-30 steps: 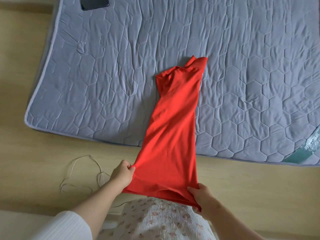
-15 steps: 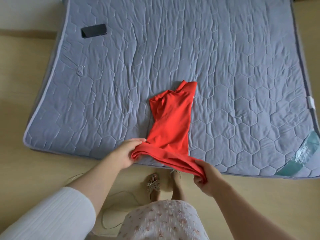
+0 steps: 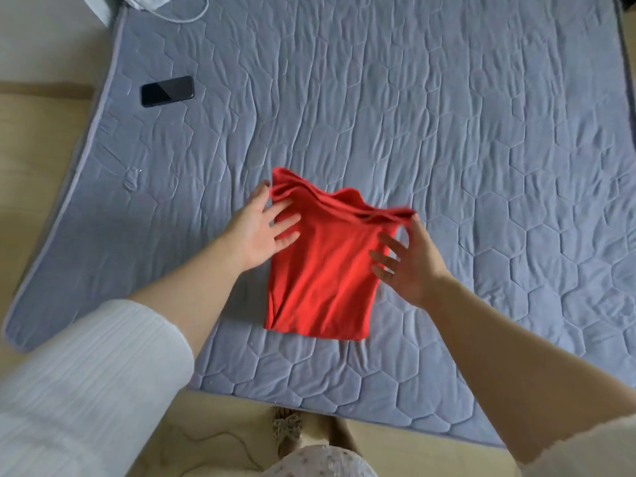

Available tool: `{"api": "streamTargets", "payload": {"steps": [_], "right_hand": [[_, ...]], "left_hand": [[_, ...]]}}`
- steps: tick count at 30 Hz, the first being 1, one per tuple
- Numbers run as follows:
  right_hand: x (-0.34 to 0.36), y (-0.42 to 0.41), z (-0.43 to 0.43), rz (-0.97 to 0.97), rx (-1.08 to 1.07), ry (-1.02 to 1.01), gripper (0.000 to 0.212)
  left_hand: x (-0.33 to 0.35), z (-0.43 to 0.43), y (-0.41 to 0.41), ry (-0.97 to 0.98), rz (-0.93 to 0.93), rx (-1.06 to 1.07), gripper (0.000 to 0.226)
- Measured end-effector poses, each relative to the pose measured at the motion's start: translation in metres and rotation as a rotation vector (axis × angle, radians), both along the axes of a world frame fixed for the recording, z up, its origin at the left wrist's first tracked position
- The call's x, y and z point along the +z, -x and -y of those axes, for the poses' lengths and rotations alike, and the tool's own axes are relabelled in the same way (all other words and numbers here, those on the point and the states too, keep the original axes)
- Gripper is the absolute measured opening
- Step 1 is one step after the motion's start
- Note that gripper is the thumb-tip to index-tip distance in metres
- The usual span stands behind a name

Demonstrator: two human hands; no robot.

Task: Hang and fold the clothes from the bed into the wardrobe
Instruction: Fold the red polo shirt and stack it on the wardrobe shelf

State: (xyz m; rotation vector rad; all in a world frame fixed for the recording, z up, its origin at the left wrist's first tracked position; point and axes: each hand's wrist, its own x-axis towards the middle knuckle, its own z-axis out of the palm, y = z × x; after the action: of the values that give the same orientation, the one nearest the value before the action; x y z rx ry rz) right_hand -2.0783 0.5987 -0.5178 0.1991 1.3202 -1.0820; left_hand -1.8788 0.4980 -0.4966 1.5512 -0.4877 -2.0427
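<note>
Between the left hand (image 3: 261, 232) and right hand (image 3: 409, 259), both spread and gripping nothing, lies the red garment (image 3: 323, 277), its long axis toward the person, left hand touching.

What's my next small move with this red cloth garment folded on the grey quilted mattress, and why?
Probably smooth the far edge of the red cloth garment flat with the left hand and right hand: its layers there look wavy and uneven; the near fold lies flat.

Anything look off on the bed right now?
The red garment is folded, but its far edge is bunched and wavy and the layers are not lined up. A phone also lies loose on the bed, towards the far left.
</note>
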Motion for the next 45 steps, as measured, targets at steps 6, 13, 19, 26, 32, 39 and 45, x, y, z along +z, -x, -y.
{"api": "streamTargets", "payload": {"steps": [6, 13, 19, 26, 32, 39, 45], "right_hand": [[-0.057, 0.005, 0.001, -0.246, 0.258, -0.111, 0.055], [-0.119, -0.032, -0.017, -0.363, 0.416, -0.271, 0.052], [-0.155, -0.047, -0.056, -0.393, 0.493, -0.379, 0.022], [-0.166, -0.044, -0.063, -0.349, 0.436, -0.498, 0.032], [-0.18, -0.033, -0.002, -0.407, 0.178, -0.265, 0.063], [-0.183, -0.022, 0.03, -0.252, 0.094, -0.323, 0.039], [-0.125, -0.005, 0.062, -0.232, 0.025, -0.238, 0.036]], "left_hand": [[-0.071, -0.009, -0.006, 0.042, 0.314, -0.342, 0.053], [-0.146, -0.057, -0.016, 0.006, 0.851, -0.419, 0.065], [-0.181, -0.084, -0.036, -0.011, 0.958, -0.554, 0.047], [-0.189, -0.072, -0.048, -0.058, 0.8, -0.61, 0.055], [-0.196, -0.026, -0.023, -0.012, 0.581, -0.35, 0.055], [-0.192, 0.001, 0.0, 0.014, 0.476, -0.459, 0.035], [-0.137, 0.037, 0.001, 0.142, 0.328, -0.292, 0.015]]}}
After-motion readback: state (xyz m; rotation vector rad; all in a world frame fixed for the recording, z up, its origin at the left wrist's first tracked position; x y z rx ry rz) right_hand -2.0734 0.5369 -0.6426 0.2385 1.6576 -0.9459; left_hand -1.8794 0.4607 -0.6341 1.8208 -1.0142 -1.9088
